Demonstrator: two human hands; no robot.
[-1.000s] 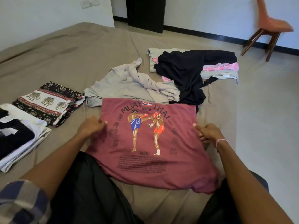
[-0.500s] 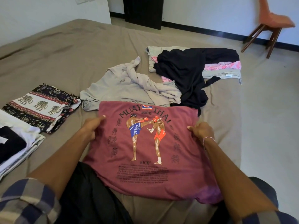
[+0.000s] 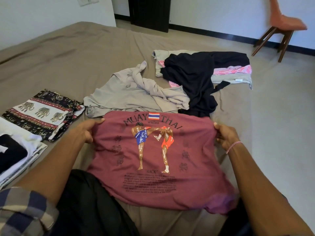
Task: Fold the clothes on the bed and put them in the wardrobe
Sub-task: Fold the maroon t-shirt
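A maroon T-shirt printed with two kickboxers lies spread in front of me on the brown bed, its hem draped over my lap. My left hand grips its upper left edge, fingers curled round the cloth. My right hand grips the upper right edge. Behind the shirt lie a crumpled grey shirt and a black garment on top of pink and grey clothes. The wardrobe is out of sight.
On the left of the bed sit a folded elephant-print garment and a folded white and black stack. A dark doorway is at the back. An orange chair stands on the floor at the right.
Both hands have drawn the top edge of the maroon shirt taut and raised it a little. The camera has shifted slightly closer.
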